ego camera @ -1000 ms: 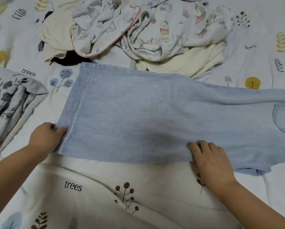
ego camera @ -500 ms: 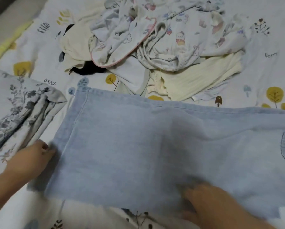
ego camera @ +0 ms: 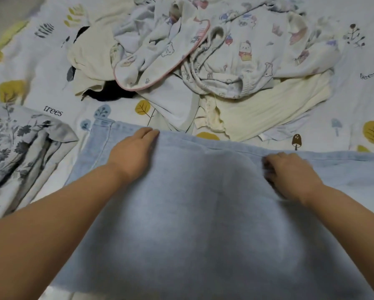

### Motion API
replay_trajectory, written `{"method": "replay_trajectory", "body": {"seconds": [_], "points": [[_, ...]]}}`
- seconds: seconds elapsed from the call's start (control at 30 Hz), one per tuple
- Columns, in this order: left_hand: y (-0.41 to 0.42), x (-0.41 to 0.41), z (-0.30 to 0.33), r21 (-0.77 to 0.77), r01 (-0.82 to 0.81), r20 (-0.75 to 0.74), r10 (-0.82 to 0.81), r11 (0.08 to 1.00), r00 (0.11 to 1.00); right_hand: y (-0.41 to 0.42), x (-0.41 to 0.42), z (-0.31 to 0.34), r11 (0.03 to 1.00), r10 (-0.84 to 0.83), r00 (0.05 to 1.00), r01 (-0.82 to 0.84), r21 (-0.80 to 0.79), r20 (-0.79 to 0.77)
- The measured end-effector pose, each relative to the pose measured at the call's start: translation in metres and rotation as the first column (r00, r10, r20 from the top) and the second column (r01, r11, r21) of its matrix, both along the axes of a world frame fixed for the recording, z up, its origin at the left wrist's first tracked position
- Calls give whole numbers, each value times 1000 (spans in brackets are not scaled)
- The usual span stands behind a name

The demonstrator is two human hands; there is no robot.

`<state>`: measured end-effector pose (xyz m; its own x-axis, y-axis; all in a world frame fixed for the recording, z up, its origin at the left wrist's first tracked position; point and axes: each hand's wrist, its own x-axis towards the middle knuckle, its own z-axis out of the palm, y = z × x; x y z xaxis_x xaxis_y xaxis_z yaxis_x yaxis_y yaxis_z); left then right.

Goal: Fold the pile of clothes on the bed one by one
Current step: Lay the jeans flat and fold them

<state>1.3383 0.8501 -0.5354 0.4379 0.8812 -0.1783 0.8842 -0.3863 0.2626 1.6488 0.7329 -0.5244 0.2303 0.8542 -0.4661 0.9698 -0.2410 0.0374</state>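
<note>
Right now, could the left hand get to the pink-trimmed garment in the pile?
Probably yes: the left hand lies flat at the jeans' far edge, and only open bedsheet separates it from the pink-trimmed garment.

One head-worn camera looks forward and steeply down, close over the bed (ego camera: 40, 61).

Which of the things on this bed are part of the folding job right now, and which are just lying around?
In the job: light blue denim jeans, left hand, right hand, heap of unfolded pale clothes.

Lying about: grey floral fabric, tree-print bedsheet.
</note>
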Motion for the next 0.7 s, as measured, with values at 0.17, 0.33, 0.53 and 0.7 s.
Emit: {"method": "replay_trajectory", "body": {"seconds": [0.17, 0.33, 0.53, 0.7], "points": [[26, 13, -6, -15, -12, -73, 11, 1000, 997, 11, 22, 10, 991, -65, 990, 49, 122, 125], [22, 23, -6, 195, -261, 116, 242, 945, 963, 22, 19, 4, 858, -319, 947, 269, 438, 42], [19, 9, -18, 278, 32, -93, -6, 960, 996, 23, 9, -17, 962, -35, 999, 23, 271, 39], [24, 20, -14, 345, -170, 8, 178, 923, 984, 37, 8, -15, 877, -201, 974, 132, 461, 102]]}}
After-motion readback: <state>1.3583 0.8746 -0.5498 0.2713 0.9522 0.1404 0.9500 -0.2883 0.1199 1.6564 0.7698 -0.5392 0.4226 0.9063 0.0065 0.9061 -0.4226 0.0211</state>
